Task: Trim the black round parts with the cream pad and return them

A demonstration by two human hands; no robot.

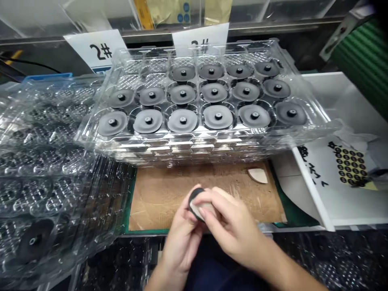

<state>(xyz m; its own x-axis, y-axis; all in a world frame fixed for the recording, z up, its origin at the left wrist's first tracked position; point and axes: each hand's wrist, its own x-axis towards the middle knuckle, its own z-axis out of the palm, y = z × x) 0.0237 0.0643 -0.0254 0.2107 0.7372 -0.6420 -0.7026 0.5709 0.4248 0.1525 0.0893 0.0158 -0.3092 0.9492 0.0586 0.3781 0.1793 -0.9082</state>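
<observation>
Cluttered desk [294,212], brown mat [157,190] at centre; far behind, clear tray [306,117] of grey discs [218,117]. Near edge: left hand [182,238] and right hand [233,230] together pinching one disc [200,204]. Best to grip by the rim, level.

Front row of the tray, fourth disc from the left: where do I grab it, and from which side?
Pinch the small black hub at the centre of the disc, coming straight down from above. The disc lies flat, sunk in a round pocket of the tray, so its rim looks walled in, while the hub stands up clear.
</observation>
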